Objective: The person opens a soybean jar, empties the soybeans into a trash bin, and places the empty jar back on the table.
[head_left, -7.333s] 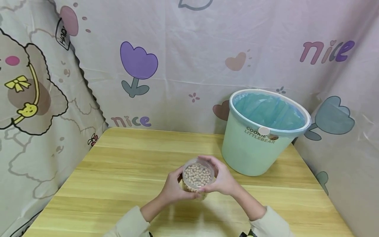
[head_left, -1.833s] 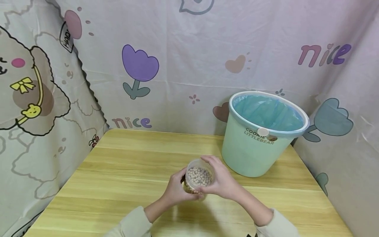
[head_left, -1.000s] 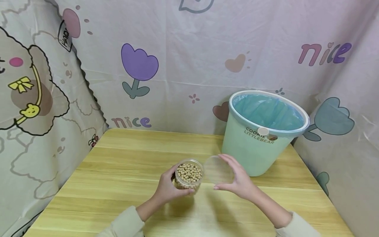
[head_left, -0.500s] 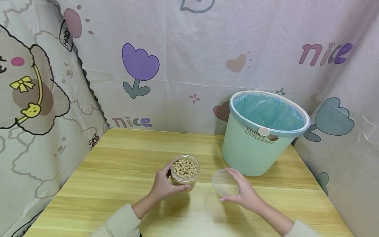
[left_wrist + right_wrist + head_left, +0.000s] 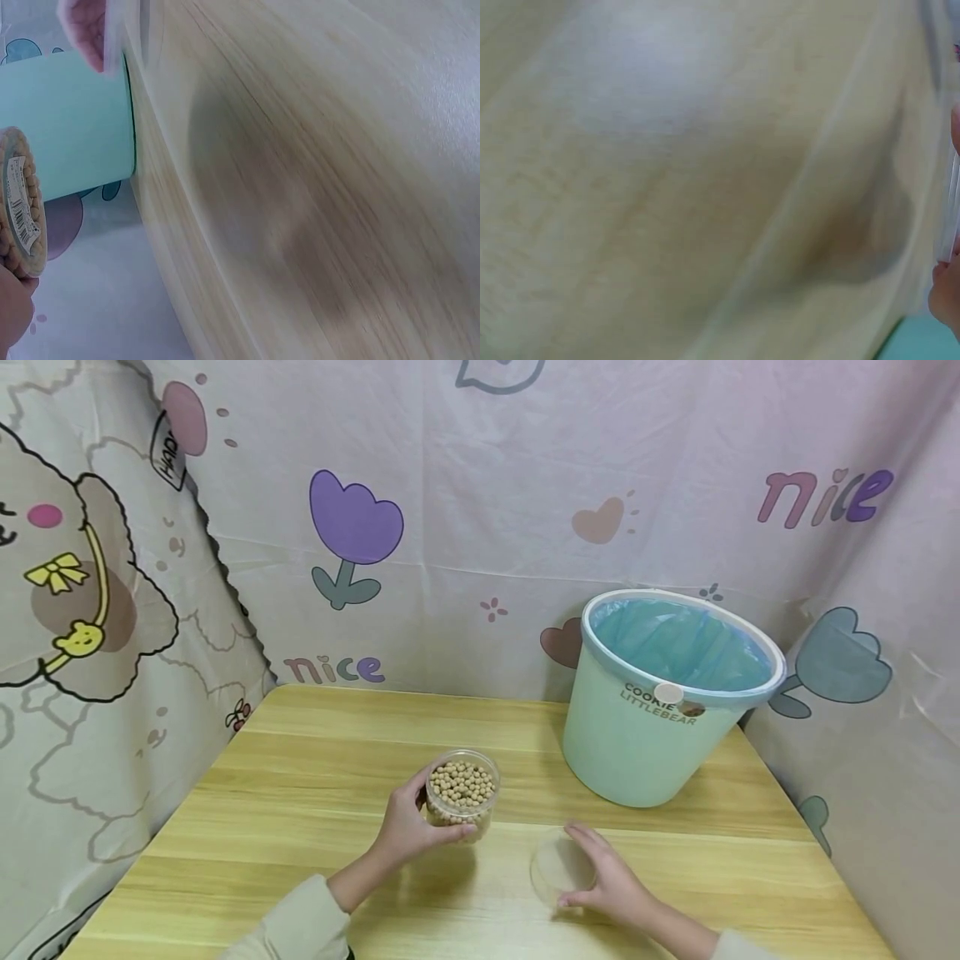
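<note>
My left hand (image 5: 408, 822) grips a clear jar (image 5: 462, 793), thumb across its near side. Round beige beans (image 5: 462, 783) fill the jar, and its mouth is uncovered. From the left wrist view the jar's underside (image 5: 21, 206) shows, with a white barcode label, above the tabletop. To the right, my right hand (image 5: 611, 881) holds a clear round lid (image 5: 558, 864) by its rim between thumb and fingers, low over the table. At the edge of the right wrist view are the fingers (image 5: 946, 292) and the lid's ridged rim (image 5: 952, 202).
A mint-green bin (image 5: 637, 752) with a blue liner bag stands at the table's back right, behind the right hand. Patterned curtain (image 5: 480, 527) hangs along the back and both sides of the wooden table (image 5: 315, 777).
The lid has come off the jar in my right hand, moving right and toward me, lower over the table. My left hand has shifted the jar a little left.
</note>
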{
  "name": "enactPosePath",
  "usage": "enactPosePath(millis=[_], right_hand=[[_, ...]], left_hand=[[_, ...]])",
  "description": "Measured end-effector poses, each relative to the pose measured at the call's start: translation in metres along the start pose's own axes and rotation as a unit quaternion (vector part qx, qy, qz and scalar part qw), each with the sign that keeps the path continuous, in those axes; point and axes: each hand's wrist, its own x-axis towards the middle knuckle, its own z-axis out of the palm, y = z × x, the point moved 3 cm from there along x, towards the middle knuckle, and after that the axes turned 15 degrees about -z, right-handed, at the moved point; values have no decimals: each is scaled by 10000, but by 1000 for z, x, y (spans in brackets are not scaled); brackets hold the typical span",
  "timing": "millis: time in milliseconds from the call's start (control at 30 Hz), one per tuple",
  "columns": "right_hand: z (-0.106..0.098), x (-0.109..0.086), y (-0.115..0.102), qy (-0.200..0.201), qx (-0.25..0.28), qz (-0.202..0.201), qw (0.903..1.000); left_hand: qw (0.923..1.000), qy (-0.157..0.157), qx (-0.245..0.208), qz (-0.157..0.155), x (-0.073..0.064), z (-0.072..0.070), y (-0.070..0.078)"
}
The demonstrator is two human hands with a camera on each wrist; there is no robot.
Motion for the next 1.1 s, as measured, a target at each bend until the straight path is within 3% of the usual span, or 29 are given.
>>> enactPosePath(millis=[233, 833, 1100], right_hand=[[10, -8, 4, -177, 141, 43, 9997], [16, -13, 10, -385, 172, 139, 9990], [0, -14, 12, -18, 265, 391, 9989]], left_hand=[[9999, 25, -20, -134, 1, -2, -1], [9999, -43, -83, 85, 6, -4, 2], [9999, 49, 41, -136, 11, -8, 7]])
